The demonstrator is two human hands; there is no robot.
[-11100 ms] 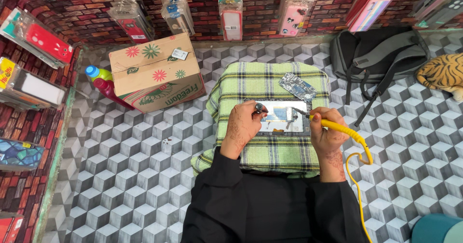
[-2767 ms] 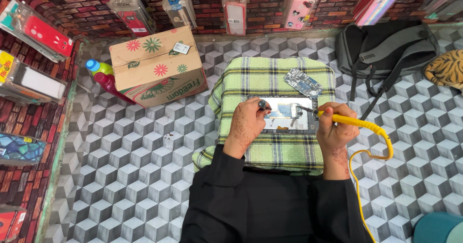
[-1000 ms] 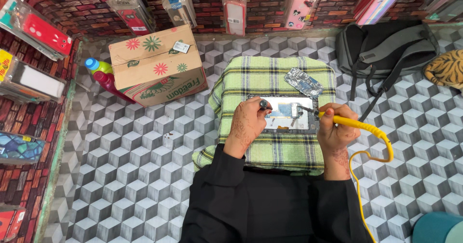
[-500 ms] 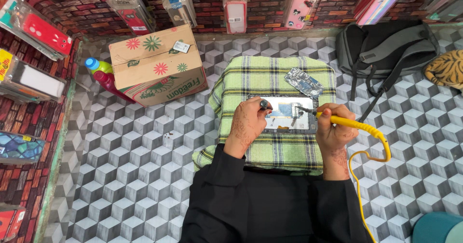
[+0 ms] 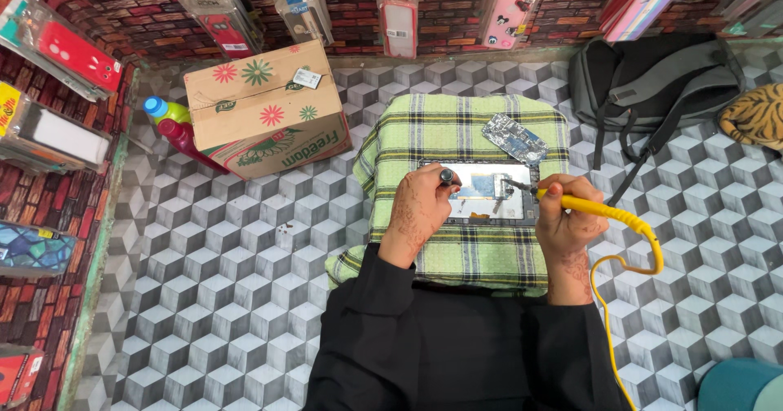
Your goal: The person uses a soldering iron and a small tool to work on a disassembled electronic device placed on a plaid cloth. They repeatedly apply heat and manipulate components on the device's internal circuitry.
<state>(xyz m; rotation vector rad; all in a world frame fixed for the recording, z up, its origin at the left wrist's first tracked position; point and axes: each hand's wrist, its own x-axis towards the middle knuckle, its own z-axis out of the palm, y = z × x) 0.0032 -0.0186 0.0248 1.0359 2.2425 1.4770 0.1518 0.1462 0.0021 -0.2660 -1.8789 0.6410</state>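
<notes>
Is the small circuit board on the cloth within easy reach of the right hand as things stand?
Probably yes: the circuit board lies uncovered just beyond the right hand, but that hand is holding the yellow soldering iron.

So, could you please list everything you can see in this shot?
opened phone: one, silver, on the cloth
cloth: one, green plaid, centre floor
circuit board: one, blue-silver, on the cloth
soldering iron: one, yellow, in the right hand
box: one, brown cardboard, upper left
bottles: two, green and red, left of box
backpack: one, grey, upper right
phone cases: several, mixed colours, on brick wall
left hand: holds a small dark tool
right hand: grips the iron
</notes>
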